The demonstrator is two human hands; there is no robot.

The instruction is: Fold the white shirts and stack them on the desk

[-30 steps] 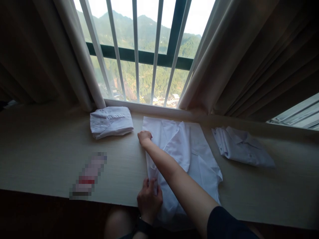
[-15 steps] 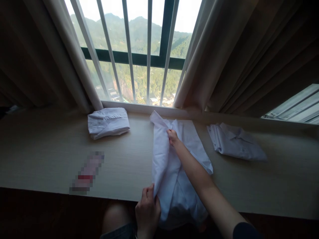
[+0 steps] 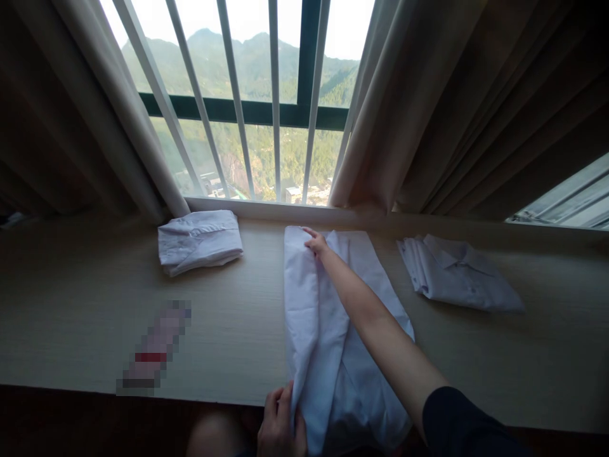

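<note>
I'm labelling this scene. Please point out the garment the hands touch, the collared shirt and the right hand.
Garment (image 3: 332,336): head view, near its middle.
Collared shirt (image 3: 464,282): head view, folded front.
Right hand (image 3: 316,243): head view, back of hand.

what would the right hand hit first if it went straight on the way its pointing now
Probably the pale ledge under the window, just beyond the far edge of the white garment that the right hand touches; depth is hard to judge here.
</note>
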